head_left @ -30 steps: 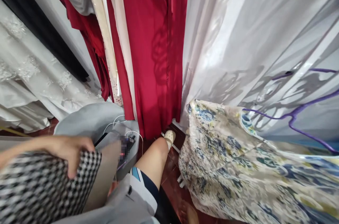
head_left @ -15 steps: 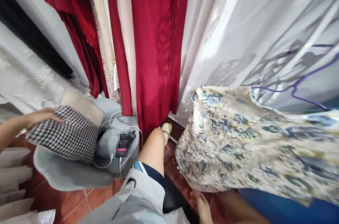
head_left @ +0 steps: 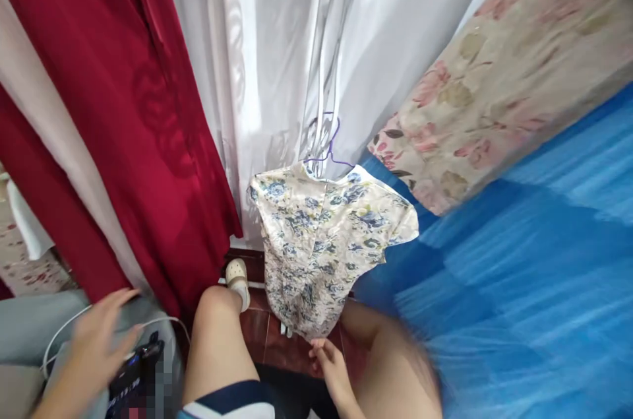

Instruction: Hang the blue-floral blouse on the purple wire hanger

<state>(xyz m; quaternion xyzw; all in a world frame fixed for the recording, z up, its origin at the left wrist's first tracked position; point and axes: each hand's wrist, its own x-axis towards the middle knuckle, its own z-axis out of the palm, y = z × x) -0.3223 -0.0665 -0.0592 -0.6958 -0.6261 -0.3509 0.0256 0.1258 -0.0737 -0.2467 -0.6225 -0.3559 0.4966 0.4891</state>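
A short-sleeved blouse [head_left: 316, 234] with blue and green flowers on cream cloth hangs from a purple hanger [head_left: 330, 145] in front of my legs. My right hand [head_left: 332, 369] pinches the blouse's bottom hem between thumb and fingers. Over on the left, my left hand [head_left: 96, 340] is slightly blurred, its fingers spread and holding nothing. It hovers over a grey padded seat [head_left: 39, 313], beside a dark electronic device [head_left: 131, 373] with a lit display. A white cable [head_left: 64, 326] curves across the seat behind this hand.
Long dark red cloth [head_left: 163, 142] and white curtains [head_left: 277, 43] hang ahead. To the right are a pink-flowered garment [head_left: 494, 89] and a wide blue gauzy skirt [head_left: 534, 274]. My knee and a cream clog [head_left: 236, 270] stand over the red tiled floor [head_left: 257, 333].
The view has swung right. My left hand has let go of the houndstooth cloth piece and moved toward the device. My right hand has come up to the blouse's hem.
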